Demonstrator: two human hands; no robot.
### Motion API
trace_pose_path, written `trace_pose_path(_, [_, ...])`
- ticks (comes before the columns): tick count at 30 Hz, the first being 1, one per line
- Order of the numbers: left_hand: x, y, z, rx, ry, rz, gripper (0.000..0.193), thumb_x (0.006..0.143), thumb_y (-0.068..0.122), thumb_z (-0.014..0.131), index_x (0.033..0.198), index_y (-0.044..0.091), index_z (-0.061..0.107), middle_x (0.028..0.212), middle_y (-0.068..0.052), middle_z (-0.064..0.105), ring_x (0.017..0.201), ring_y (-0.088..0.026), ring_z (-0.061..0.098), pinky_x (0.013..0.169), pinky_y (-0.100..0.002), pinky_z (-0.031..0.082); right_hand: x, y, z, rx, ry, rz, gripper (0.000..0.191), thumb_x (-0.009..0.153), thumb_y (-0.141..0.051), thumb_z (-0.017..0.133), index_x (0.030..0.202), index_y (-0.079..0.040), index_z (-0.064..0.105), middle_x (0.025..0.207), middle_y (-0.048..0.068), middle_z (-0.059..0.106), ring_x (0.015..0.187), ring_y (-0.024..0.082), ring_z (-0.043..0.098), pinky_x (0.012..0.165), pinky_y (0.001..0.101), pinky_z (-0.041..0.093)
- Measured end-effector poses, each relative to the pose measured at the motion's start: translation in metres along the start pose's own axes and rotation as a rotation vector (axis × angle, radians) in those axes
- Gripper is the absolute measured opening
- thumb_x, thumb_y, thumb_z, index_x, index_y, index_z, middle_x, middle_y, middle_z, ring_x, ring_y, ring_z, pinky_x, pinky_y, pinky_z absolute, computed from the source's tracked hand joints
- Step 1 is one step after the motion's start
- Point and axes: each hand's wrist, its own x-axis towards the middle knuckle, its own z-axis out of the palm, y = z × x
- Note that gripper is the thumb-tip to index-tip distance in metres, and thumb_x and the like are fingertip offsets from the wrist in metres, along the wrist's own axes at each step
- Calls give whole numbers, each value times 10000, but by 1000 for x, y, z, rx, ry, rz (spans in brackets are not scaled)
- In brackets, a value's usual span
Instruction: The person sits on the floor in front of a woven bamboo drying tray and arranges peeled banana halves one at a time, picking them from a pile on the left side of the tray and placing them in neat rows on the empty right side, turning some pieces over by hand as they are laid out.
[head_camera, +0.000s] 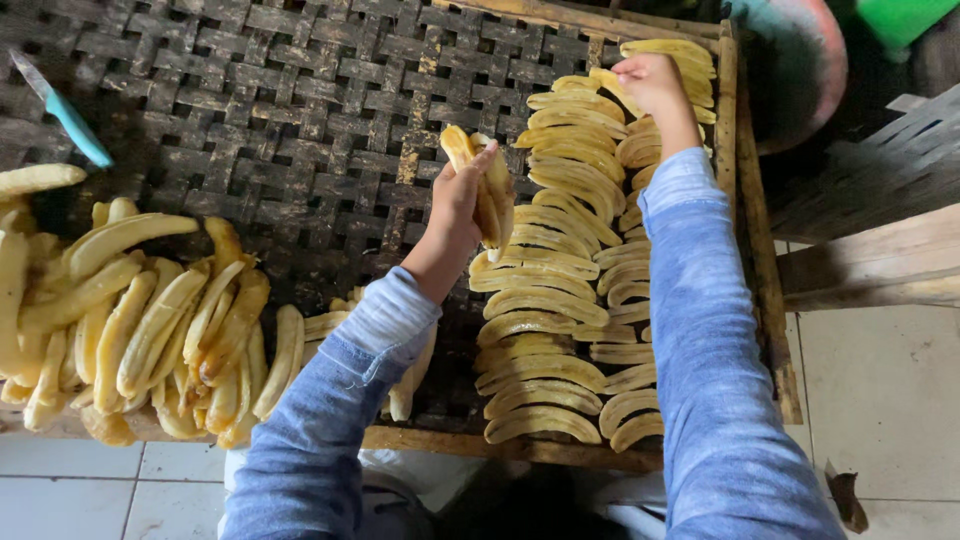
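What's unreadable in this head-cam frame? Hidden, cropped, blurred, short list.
Head view only:
- Right hand: fingertips hidden behind the flattened yellow banana slices it touches; grip unclear.
- Left hand: palm hidden; number of held banana pieces unclear.
- Pile of peeled bananas: cut off at left edge.
- Blue-handled knife: blade tip cropped.
- Woven bamboo tray: far edge cropped.

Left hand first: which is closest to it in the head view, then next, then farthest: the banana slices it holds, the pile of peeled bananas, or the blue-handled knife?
1. Banana slices, held in the left hand.
2. Pile of peeled bananas, lower left on the woven tray.
3. Blue-handled knife, far upper left.
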Motion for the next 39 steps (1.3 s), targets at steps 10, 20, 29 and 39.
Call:
trace_pose_path(10, [-2, 9, 4, 18, 19, -16, 286, 913, 201, 745, 1072, 39, 571, 827, -127, 646, 659, -245, 660, 592, -403, 573, -13, -4, 18, -182, 361, -71, 106, 838, 44, 796, 899, -42, 789, 858, 96, 786, 786, 156, 755, 726, 278, 590])
trace_pose_path(20, [2, 7, -2, -12, 45, -5, 281, 904, 194, 749, 1073, 45, 581, 834, -98, 638, 657, -231, 654, 570, -379, 560, -13, -22, 41, -398, 240, 7, 78, 829, -128, 830, 893, -127, 784, 864, 49, 779, 756, 210, 735, 668, 349, 553])
trace_pose_path(29, [3, 4, -5, -50, 47, -2, 279, 895, 179, 764, 1068, 54, 585, 870, -80, 632, 674, -219, 654, 589, -383, 576, -7, -25, 42, -414, 381, -134, 155, 910, -41, 748, 1000, -150, 811, 946, 80, 769, 879, 274, 699, 758, 389, 533])
trace_pose_path(39, [1, 7, -4, -13, 39, 5, 276, 911, 203, 749, 1075, 59, 580, 876, -87, 630, 673, -216, 656, 583, -380, 573, -9, -13, 32, -340, 117, -21, 114, 919, -75, 777, 998, -151, 808, 978, 58, 760, 862, 196, 711, 759, 349, 551])
